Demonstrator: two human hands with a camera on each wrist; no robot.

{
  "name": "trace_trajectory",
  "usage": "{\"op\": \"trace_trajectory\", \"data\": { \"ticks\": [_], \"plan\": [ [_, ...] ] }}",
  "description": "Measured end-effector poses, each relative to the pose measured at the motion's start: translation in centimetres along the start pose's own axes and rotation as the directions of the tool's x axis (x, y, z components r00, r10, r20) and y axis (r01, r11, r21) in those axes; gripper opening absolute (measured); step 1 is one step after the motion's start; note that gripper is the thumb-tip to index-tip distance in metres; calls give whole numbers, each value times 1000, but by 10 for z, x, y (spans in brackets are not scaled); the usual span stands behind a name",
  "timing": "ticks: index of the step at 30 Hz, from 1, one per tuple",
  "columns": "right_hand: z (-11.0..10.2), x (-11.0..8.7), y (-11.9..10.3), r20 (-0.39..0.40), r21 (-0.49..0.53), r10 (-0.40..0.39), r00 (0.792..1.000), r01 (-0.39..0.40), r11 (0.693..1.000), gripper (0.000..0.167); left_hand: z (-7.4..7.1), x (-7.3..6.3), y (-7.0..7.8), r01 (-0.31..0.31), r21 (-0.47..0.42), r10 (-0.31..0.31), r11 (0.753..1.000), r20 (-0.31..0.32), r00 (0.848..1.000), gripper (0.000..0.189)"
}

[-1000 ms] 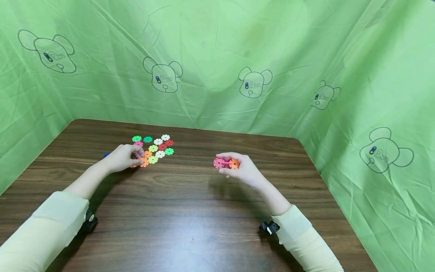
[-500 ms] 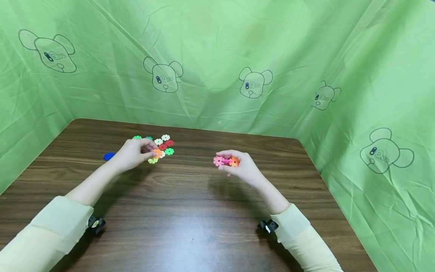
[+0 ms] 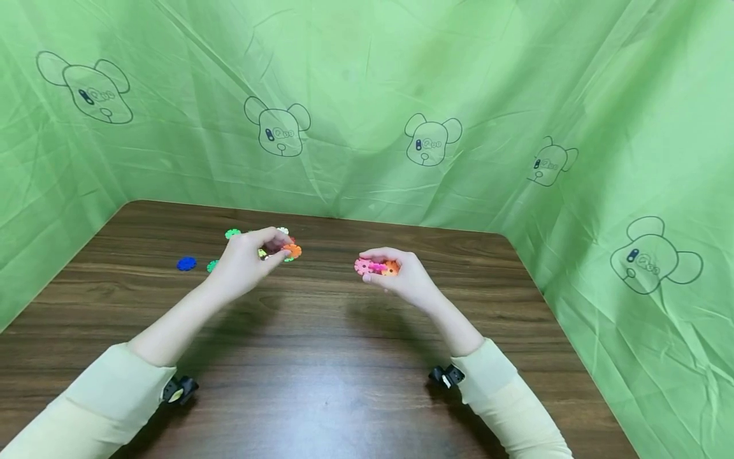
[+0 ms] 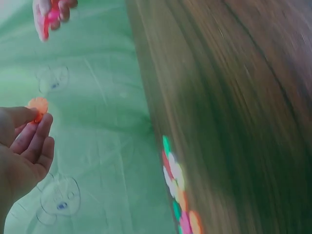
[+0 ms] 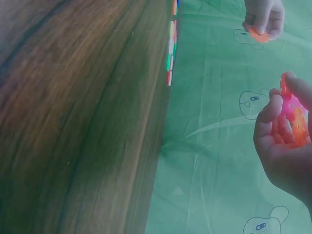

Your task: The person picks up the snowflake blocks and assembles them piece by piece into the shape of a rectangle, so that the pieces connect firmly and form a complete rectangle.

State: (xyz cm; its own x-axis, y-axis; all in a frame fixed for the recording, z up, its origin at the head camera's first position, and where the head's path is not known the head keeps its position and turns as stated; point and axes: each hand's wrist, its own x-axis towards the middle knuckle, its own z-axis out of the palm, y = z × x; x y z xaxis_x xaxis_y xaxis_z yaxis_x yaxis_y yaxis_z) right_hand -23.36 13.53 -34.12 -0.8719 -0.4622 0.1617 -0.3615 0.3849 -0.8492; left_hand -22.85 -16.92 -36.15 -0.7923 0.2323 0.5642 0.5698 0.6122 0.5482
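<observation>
Between the thumb and fingers of my left hand [image 3: 243, 261] is an orange notched plastic disc [image 3: 294, 250], held up above the table. The left wrist view also shows this orange disc [image 4: 38, 105] pinched near the fingertips. To the right, my right hand [image 3: 411, 280] grips a small joined piece of pink and orange notched discs [image 3: 363, 266]. Its fingers curl round that piece [image 5: 298, 127] in the right wrist view. The two hands are apart, both raised off the wood. Loose discs behind the left hand are partly hidden by it.
On the brown wooden table [image 3: 327, 357] lie several loose notched discs, among them a blue disc [image 3: 186, 263] and a green disc [image 3: 232, 234] at the left. A green cloth [image 3: 355, 95] with bear-head drawings hangs round the table's back and sides.
My left hand has lifted the orange disc off the group and carried it right, toward the right hand. The right hand has shifted slightly up and left with its joined discs.
</observation>
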Motion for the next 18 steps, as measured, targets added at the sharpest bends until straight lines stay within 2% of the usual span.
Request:
{"op": "trace_trajectory", "data": {
  "ticks": [6, 12, 18],
  "plan": [
    [2, 1, -8, -13, 10, -39, 999, 40, 999, 36, 9, -2, 18, 11, -36, -13, 999, -42, 999, 11],
    [5, 1, -14, -6, 13, -41, 999, 41, 999, 36, 20, -3, 29, -56, -30, 52, 998, -122, 991, 13],
    [8, 1, -21, -10, -10, -69, 998, 69, 998, 36, 33, -3, 36, -76, -121, 57, 990, -151, 987, 13]
  ]
}}
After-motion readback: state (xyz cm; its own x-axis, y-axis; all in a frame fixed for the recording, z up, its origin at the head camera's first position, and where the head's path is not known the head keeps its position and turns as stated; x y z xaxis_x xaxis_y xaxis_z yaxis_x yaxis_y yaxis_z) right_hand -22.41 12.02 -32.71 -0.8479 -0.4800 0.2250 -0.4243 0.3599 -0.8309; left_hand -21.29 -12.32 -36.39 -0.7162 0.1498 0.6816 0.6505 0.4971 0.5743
